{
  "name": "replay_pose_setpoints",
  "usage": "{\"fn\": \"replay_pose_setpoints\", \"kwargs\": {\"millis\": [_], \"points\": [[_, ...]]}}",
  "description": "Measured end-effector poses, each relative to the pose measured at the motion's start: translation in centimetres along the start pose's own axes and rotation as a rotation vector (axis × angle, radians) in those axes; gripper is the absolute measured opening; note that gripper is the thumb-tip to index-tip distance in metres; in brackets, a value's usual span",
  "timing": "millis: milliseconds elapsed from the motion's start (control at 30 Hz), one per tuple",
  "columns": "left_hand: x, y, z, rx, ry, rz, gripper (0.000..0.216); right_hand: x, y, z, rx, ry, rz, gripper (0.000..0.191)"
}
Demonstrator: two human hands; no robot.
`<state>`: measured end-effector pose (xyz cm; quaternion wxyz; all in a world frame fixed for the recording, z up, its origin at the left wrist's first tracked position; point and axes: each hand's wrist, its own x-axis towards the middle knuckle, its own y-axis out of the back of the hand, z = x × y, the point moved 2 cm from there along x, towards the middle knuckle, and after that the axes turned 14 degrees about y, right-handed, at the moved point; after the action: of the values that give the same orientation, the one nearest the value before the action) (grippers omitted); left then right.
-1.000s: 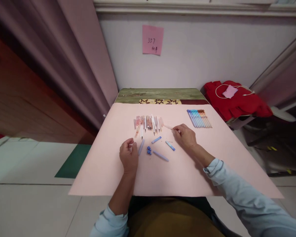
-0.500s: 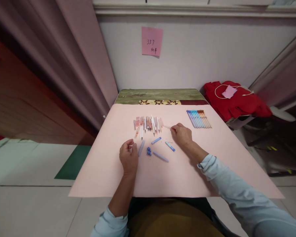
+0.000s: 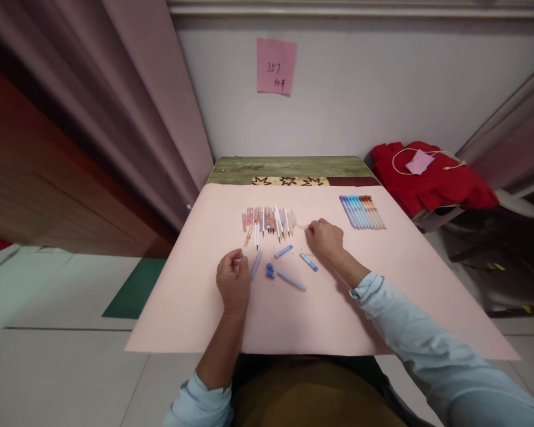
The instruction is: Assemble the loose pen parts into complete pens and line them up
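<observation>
My right hand (image 3: 324, 239) pinches a slim pale pen part (image 3: 301, 226) between thumb and fingertips, low over the paper. Just left of it lies a bunch of clear pinkish pen parts (image 3: 267, 214), with white ink refills (image 3: 277, 228) on top. My left hand (image 3: 234, 279) rests on the table, fingers loosely curled and thumb apart, with nothing visible in it. Beside its thumb is a lavender-blue pen barrel (image 3: 256, 265). Another such barrel (image 3: 291, 280), small dark blue pieces (image 3: 270, 271) and two short blue pen parts, one (image 3: 283, 251) left of the other (image 3: 308, 262), lie between the hands.
A neat row of blue and brown-orange pens (image 3: 362, 212) lies at the back right of the pink paper (image 3: 182, 308). Beyond the table's right corner, a red cloth (image 3: 436, 184) carries a white cable and a pink note (image 3: 419, 162). A wall stands behind.
The view has shifted slightly. My right hand has drawn a little left with the pale pen part still pinched. My left hand has barely moved.
</observation>
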<state>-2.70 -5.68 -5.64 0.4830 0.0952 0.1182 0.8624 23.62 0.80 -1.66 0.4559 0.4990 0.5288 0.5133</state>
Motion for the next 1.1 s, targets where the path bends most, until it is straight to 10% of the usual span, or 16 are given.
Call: {"fn": "replay_pose_setpoints", "kwargs": {"millis": [467, 1100], "points": [[0.0, 0.0, 0.0, -0.025, 0.017, -0.015, 0.026, 0.5, 0.8, 0.6, -0.078, 0.208, -0.138, 0.029], [-0.2, 0.1, 0.0, 0.015, 0.032, -0.014, 0.025, -4.9, 0.1, 0.9, 0.419, 0.199, 0.077, 0.02]]}}
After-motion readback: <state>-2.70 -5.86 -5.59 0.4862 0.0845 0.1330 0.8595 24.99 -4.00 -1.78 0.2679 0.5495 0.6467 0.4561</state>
